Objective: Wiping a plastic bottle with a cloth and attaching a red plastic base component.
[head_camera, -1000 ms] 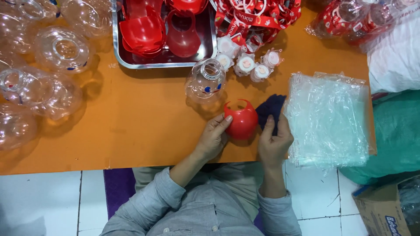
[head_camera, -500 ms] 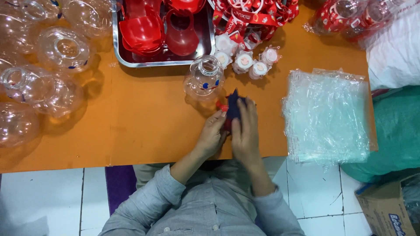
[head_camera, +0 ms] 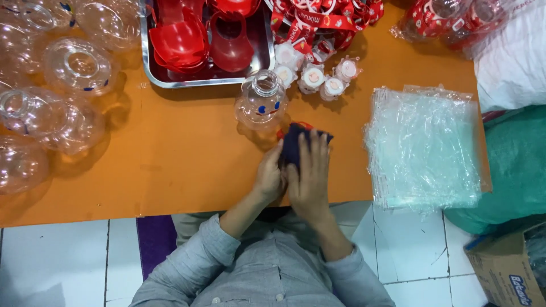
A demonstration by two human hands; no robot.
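Observation:
My left hand [head_camera: 269, 179] grips a red plastic part [head_camera: 307, 126] from the left side; only its red edge shows. My right hand [head_camera: 311, 176] lies over it, pressing a dark blue cloth [head_camera: 293, 146] against the part. Both hands sit near the front edge of the orange table [head_camera: 170, 153]. Just beyond them stands a clear plastic bottle [head_camera: 260, 102] with a printed face, upright and apart from the hands.
A metal tray [head_camera: 170, 79] holds red plastic parts at the back. Several clear bottles [head_camera: 57, 85] lie at left. Small white caps [head_camera: 318, 79] and red straps [head_camera: 324, 17] sit behind. A stack of clear plastic bags [head_camera: 424, 148] lies at right, beside a green sack [head_camera: 517, 165].
The red part, plainly visible a second ago, is now almost covered. My right hand has moved left with the blue cloth and lies over the part.

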